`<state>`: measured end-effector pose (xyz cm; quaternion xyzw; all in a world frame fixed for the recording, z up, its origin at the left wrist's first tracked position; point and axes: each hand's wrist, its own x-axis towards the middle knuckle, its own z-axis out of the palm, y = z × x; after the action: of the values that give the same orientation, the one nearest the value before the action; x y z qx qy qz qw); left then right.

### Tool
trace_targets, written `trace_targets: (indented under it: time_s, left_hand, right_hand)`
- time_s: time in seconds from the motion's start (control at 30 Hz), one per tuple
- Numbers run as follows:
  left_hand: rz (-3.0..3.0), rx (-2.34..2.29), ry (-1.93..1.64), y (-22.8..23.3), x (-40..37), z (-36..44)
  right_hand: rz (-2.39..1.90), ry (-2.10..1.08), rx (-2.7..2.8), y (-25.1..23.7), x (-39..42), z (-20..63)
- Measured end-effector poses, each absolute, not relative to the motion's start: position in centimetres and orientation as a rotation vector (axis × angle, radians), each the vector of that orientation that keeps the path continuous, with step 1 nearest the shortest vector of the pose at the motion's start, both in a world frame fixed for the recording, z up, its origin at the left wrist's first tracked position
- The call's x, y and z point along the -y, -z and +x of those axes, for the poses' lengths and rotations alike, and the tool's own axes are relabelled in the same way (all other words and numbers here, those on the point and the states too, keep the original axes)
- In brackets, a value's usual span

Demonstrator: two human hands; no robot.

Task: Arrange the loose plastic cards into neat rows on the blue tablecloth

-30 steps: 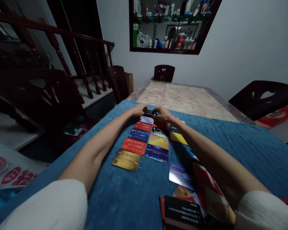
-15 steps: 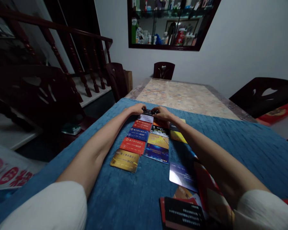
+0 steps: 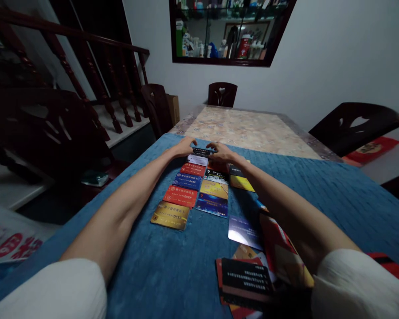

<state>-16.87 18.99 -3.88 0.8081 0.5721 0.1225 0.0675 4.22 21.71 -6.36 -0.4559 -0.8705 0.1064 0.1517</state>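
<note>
On the gold card [image 3: 170, 216], at the near end of the left column, can read "DCEP" quite clearly. Can read the same letters on the lower red card [image 3: 180, 196], on the blue card [image 3: 187, 180] and, smaller, on the upper red card [image 3: 193, 169] (beside them, also Chinese characters, very fine in print). On the dark blue card [image 3: 213, 205] of the next column, only small writing, not legible. On the loose black card [image 3: 246, 279] of the near pile, several pale lines, too blurred for reading. At far left, on the white plastic bag [image 3: 13, 243], large red characters, partly cut by the edge of view.

Between the left hand [image 3: 185, 147] and the right hand [image 3: 222, 154], the small black card [image 3: 200, 152], at the far end of the left column, on the blue cloth [image 3: 173, 270] covering the near part of the worktop [image 3: 239, 128]. Hands apart from each other, with fingers curved and loosely spread; cannot tell whether touching the card's ends. Half a second ago, placed closer upon those ends; now more lifted. In both columns, same order as before. In the slightly shifted view, near pile now higher and more to the left.
</note>
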Motion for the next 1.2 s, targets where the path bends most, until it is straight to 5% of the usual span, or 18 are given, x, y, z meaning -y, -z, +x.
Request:
trace_targets:
  time_s: [0.3,0.57,0.9,1.2]
  left_hand:
    - [2.565,-1.469,-0.864,2.9,-12.1,-16.0]
    - [2.591,-1.172,-0.931,4.0,-1.7,-11.6]
    - [2.66,-0.99,-0.58,4.7,3.4,-2.0]
    - [2.755,-1.13,-0.065,4.3,0.8,6.9]
  right_hand:
    - [-1.295,-0.201,2.455,4.8,-16.2,8.1]
    - [-1.251,-0.081,2.405,4.8,-6.2,15.3]
    - [-1.777,0.184,2.006,7.8,6.8,25.6]
    - [-2.002,0.12,1.895,10.0,8.1,27.2]
